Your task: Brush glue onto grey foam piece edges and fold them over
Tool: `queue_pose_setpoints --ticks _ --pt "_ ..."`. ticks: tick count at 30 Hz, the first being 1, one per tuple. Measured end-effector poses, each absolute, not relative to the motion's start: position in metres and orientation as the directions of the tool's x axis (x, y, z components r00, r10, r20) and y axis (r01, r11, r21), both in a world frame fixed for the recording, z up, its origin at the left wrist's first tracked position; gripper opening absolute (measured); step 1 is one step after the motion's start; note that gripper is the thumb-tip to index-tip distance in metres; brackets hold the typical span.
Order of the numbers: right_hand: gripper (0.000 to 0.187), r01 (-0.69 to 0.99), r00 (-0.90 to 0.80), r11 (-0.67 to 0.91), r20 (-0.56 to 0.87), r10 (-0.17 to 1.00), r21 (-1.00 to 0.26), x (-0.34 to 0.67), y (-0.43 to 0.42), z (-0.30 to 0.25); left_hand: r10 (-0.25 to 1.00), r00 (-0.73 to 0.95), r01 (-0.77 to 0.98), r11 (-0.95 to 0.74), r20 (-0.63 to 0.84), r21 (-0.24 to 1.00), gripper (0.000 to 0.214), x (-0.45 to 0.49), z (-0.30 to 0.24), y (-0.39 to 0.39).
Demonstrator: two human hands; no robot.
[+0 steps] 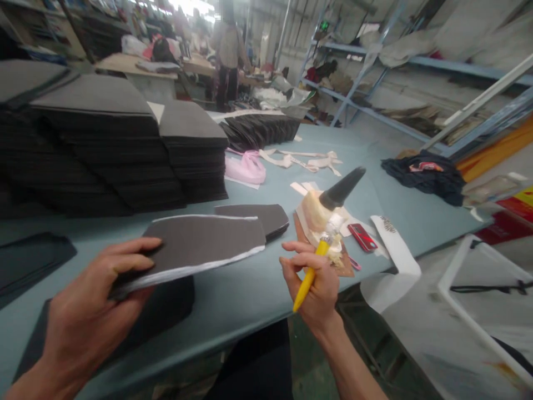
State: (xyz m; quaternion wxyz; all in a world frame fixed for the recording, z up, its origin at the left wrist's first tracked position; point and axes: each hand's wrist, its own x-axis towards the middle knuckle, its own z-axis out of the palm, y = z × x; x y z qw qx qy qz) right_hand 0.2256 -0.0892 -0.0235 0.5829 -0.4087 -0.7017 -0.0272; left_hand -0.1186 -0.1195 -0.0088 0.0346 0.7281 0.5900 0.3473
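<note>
My left hand point(89, 303) grips a dark grey cut piece point(204, 241) by its left end, fingers on top; it looks like several layers, with white along its long edges. It is raised over the table, partly in front of a small stack of similar dark pieces point(275, 219). Between the fingers of my right hand point(314, 283) is a yellow-handled brush point(310, 278), its pale bristle end pointing up and away. Just beyond the brush stands a cream-coloured, smeared container point(312, 211) with a black cone point(343, 189) slanting out of it, on a brown board point(345, 265).
Tall stacks of dark pieces point(100, 139) line the left of the blue-green table point(237, 289). A pink bundle point(247, 168), pale strips point(308, 160) and a red box-like item point(362, 238) lie about. Dark cloth point(425, 175) is at right. A person point(229, 55) stands further back.
</note>
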Motion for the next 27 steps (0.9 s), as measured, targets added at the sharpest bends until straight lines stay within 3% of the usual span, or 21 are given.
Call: queue_pose_setpoints --ticks 3,7,12,19,23,27 --pt "0.026 0.510 -0.116 0.773 0.860 0.497 -0.378 0.212 -0.091 -0.012 0.823 0.012 0.817 -0.336 0.569 0.468 0.015 -0.146 -0.029 -0.144" --pt "0.029 0.391 -0.252 0.860 0.860 0.444 -0.329 0.195 -0.095 0.004 0.755 0.088 0.761 -0.472 0.650 0.445 0.015 -0.169 -0.045 -0.167" --pt "0.031 0.263 -0.358 0.928 0.867 0.347 -0.262 0.181 -0.093 0.013 0.804 -0.080 0.754 -0.338 0.589 0.564 0.017 -0.165 -0.047 -0.190" --pt "0.025 0.170 -0.441 0.956 0.848 0.292 -0.241 0.171 -0.094 0.015 0.723 -0.047 0.780 -0.404 0.690 0.477 0.007 -0.152 -0.028 -0.207" --pt "0.029 0.156 -0.445 0.961 0.852 0.276 -0.229 0.158 -0.098 0.029 0.742 -0.216 0.672 -0.359 0.635 0.648 0.014 -0.152 -0.020 -0.214" --pt "0.039 0.212 -0.317 0.937 0.888 0.334 -0.277 0.135 -0.101 0.039 0.790 -0.474 0.400 -0.202 0.390 0.894 0.032 -0.161 -0.028 -0.220"
